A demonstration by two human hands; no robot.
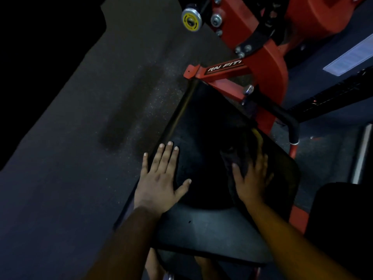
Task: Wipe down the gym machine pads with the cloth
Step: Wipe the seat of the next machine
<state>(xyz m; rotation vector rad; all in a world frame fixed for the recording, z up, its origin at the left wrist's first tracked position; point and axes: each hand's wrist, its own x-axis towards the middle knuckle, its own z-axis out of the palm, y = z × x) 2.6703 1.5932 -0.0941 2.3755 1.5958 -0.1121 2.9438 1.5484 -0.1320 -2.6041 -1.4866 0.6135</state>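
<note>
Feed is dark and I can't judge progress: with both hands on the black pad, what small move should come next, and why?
Probably slide the right hand, which presses the dark cloth against the black padded seat, away toward the red machine frame. The pad's far half lies beyond the cloth, and the flat left hand braces the pad's near left edge.

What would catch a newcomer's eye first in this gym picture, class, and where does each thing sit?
The bright red machine frame at the upper right stands out against the dark floor, with a yellow-centred knob at the top. Below it, two bare hands lie on the black pad: the left hand flat near its left edge, the right hand pressing a dark cloth to the pad's right side.
</note>
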